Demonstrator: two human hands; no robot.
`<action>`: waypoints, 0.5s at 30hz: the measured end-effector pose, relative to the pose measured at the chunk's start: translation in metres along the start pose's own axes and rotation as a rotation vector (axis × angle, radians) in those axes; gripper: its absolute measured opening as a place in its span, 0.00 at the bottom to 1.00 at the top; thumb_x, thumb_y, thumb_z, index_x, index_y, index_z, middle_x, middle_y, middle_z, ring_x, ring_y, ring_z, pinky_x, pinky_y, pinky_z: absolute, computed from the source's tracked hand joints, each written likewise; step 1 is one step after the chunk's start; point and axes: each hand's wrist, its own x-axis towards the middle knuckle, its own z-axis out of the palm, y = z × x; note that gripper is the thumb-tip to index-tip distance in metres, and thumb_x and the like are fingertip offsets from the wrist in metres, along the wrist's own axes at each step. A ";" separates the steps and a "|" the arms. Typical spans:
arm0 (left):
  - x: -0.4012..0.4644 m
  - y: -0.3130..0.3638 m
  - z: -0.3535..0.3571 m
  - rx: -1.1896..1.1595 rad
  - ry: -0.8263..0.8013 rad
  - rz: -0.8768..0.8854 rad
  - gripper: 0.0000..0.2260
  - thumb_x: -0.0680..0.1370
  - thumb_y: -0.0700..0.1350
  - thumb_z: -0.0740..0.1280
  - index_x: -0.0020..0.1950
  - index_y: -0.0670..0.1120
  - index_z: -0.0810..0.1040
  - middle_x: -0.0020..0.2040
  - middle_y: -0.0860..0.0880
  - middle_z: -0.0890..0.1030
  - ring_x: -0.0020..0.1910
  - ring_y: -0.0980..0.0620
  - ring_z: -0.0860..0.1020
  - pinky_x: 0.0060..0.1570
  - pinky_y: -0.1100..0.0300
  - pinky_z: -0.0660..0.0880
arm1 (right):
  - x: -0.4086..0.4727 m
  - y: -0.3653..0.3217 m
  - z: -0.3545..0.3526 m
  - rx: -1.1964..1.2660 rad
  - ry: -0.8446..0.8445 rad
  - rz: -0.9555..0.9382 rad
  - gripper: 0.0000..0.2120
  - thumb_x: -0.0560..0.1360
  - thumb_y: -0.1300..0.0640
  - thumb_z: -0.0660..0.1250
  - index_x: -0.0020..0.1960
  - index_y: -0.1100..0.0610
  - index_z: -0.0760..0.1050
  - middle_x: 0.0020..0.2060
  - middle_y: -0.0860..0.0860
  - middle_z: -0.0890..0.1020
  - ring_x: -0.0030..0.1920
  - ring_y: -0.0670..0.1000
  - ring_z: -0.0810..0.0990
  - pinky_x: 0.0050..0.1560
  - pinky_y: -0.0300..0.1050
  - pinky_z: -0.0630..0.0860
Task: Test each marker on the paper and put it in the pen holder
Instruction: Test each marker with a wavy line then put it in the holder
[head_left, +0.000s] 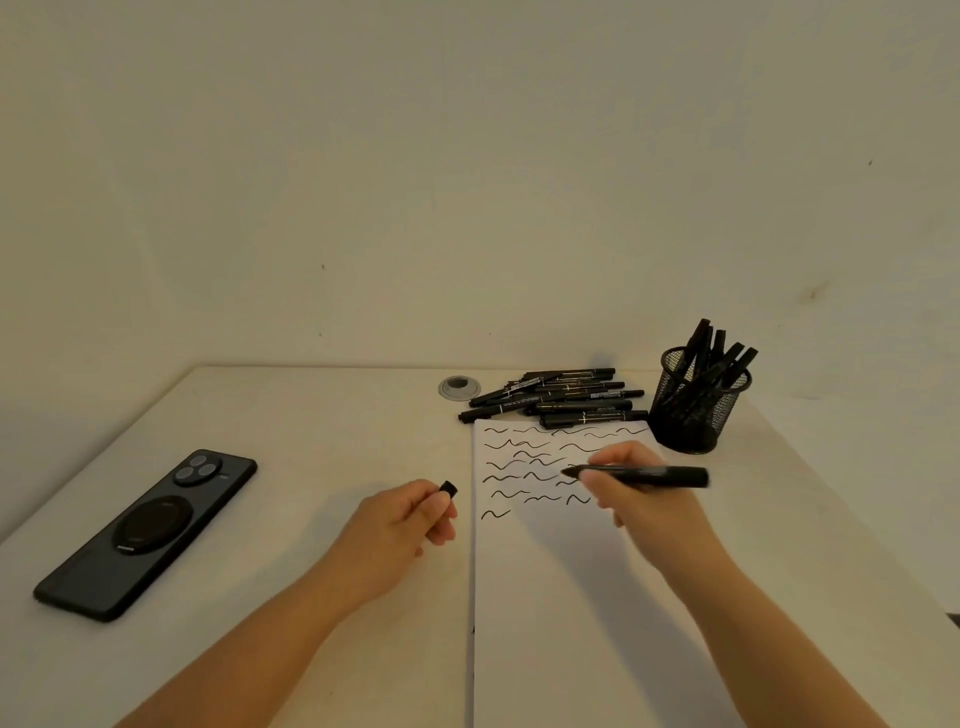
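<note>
Right hand (631, 488) grip is closed round an uncapped black marker (641, 475), pinched btwn thumb and fingers, barrel near level, tip pointing left and sitting over the squiggle rows on the paper (550, 597); can't tell if tip touches the sheet. Forearm runs in from lower right, crossing the paper's right side. Left hand (402, 522) sits just left of the paper's left edge, fingers curled, grip pinching the small black cap (448, 488) at the fingertips; forearm comes in from lower left over the worktop (291, 441).

I see the pen holder (693, 408), black mesh, just past the paper's far right corner, w/ several markers standing in it, leaning. Loose marker pile (558, 397) lies along the paper's far edge, nearly touching it, left of the holder. Lower half of the paper is unmarked, open room below both hands. Phone (148, 532) lies face down well left of the paper, near the worktop's left edge. Round grommet (459, 387) sits just left of the pile.
</note>
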 end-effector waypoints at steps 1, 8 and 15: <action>0.002 -0.001 0.005 0.033 0.040 0.021 0.12 0.80 0.44 0.58 0.38 0.52 0.76 0.34 0.59 0.82 0.35 0.63 0.78 0.37 0.66 0.73 | 0.002 0.001 0.007 0.014 -0.033 0.001 0.04 0.71 0.62 0.69 0.42 0.53 0.77 0.25 0.45 0.80 0.25 0.39 0.75 0.26 0.31 0.70; 0.001 -0.007 0.020 0.207 0.047 0.138 0.13 0.79 0.52 0.57 0.38 0.67 0.71 0.47 0.58 0.82 0.48 0.58 0.78 0.51 0.55 0.74 | 0.006 0.017 0.037 -0.024 0.047 0.035 0.04 0.74 0.55 0.65 0.41 0.53 0.77 0.29 0.49 0.82 0.31 0.44 0.78 0.33 0.34 0.71; 0.003 -0.011 0.018 0.187 0.027 0.137 0.11 0.80 0.49 0.57 0.41 0.61 0.74 0.47 0.61 0.81 0.47 0.60 0.77 0.48 0.57 0.73 | 0.004 0.025 0.039 -0.119 -0.073 -0.003 0.05 0.73 0.56 0.65 0.39 0.49 0.76 0.29 0.47 0.83 0.32 0.39 0.79 0.38 0.37 0.71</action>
